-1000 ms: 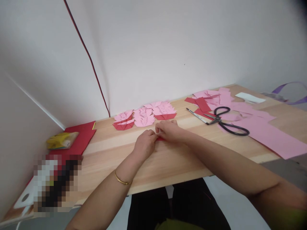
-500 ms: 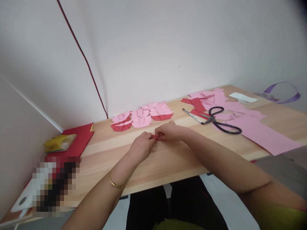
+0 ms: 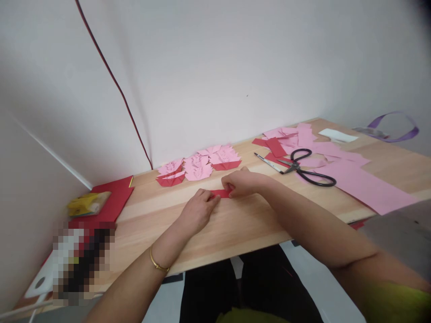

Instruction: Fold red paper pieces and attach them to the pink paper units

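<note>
A small strip of red paper (image 3: 221, 194) lies on the wooden table between my two hands. My left hand (image 3: 201, 207) grips its left end, thumb and fingers pressed together. On the opposite end, the curled fingers of my right hand (image 3: 241, 183) pinch the strip. Just beyond my hands sit several cut paper shapes in pink (image 3: 198, 168) and red (image 3: 170, 179), close to the wall. Scissors (image 3: 296, 167) with black handles rest with blades apart, right of my right hand, beside a pen (image 3: 268, 163).
Pink paper scraps (image 3: 296, 134) and a large pink sheet (image 3: 367, 184) spread over the right side, with red pieces (image 3: 276, 147) among them. A white strip (image 3: 338, 135) lies farther right. At the left are red sheets (image 3: 121, 197) under a yellow packet (image 3: 88, 203).
My hands have moved slightly apart, and more of the red paper strip shows between them. The camera view has shifted a little.
</note>
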`<state>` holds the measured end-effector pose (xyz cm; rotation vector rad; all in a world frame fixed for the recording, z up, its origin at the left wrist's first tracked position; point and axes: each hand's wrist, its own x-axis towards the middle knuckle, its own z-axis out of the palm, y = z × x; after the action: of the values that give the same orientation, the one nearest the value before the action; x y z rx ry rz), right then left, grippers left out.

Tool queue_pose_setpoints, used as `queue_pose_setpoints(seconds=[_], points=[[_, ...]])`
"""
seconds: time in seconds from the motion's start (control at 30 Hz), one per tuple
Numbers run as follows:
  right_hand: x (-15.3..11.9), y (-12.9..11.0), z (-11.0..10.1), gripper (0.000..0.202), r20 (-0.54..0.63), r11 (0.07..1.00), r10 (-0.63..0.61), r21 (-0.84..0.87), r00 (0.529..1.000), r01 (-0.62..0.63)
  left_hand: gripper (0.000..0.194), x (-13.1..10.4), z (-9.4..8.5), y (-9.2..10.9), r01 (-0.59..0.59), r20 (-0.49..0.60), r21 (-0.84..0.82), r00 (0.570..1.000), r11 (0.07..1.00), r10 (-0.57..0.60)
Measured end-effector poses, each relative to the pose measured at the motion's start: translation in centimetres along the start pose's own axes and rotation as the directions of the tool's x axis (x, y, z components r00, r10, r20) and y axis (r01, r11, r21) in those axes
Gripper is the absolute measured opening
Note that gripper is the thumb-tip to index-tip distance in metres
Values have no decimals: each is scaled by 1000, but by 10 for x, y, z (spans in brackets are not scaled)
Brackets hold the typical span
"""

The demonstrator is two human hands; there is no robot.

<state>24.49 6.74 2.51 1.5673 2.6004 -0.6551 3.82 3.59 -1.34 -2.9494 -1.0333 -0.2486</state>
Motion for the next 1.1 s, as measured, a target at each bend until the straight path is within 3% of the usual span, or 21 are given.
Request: queue_pose_setpoints(seconds=[0.2, 0.37, 0.53, 0.9, 1.1], points=[[12, 0, 13, 15, -107, 983, -147, 98, 983, 158, 38, -1, 3, 2, 43, -31, -79, 999, 996, -45], [17, 0, 18, 18, -73, 991, -104, 75, 992, 110, 40, -3, -1, 0, -1, -42, -69, 999, 998, -2], [15, -2, 13, 23, -56, 996, -78, 36, 995, 81, 41, -10, -10, 1, -42, 25, -55, 999, 998, 44], [14, -2, 5, 30, 12, 995, -65, 73, 998, 64, 70, -24, -2, 14, 201, 69, 58, 976, 978, -205], [10, -3, 2, 31, 9, 998, -46, 37, 999, 46, 61, -20, -9, 20, 259, 57, 113, 962, 959, -266]])
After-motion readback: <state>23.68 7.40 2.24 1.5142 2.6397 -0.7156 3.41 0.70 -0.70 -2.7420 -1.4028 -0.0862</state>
